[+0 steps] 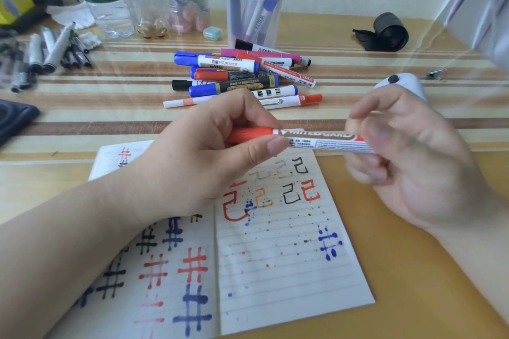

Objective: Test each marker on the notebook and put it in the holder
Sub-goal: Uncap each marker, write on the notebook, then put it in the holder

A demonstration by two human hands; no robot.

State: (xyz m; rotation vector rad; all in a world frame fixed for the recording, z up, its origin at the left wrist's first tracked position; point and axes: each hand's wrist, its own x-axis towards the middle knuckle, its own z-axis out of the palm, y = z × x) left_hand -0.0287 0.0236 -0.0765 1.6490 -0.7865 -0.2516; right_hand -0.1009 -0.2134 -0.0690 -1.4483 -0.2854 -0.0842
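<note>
Head view: the task looks partly done. The notebook (289, 270), open at the bottom centre, is covered in red, blue, black and orange test marks. The clear holder (278, 8) at the upper centre already stands several markers upright. A loose pile of markers (239, 74) waits on the table (413, 256) between holder and hands, so many are probably left. Above the notebook, mid-frame, a red whiteboard marker (311, 140) lies level. The left hand (209, 151) grips its red cap end, and the blurred right hand (407, 162) curls round its barrel. A clear jar (187, 8) left of the holder contains pastel pieces.
</note>
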